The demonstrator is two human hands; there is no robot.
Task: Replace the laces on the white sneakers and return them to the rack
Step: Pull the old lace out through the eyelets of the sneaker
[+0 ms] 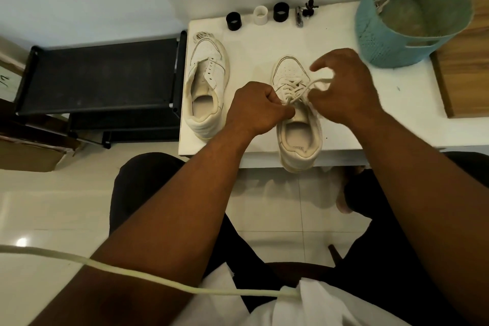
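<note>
Your left hand [255,106] is fisted, pinching the lace [296,94] over the tongue of the laced sneaker [297,124], which sits at the near edge of the white table [344,124], heel overhanging. Your right hand [344,87] is curled, lace ends looped through its fingers. The unlaced sneaker [206,87] lies to the left, beside the black shoe rack [100,74]. A teal basket [407,13] stands far right.

Bare worktop [264,42] between the unlaced sneaker [207,82] at left and the laced sneaker [297,114], blue basket [407,21] crowding the far right, small tubes [258,16] lining the far edge, open strip near right.
</note>
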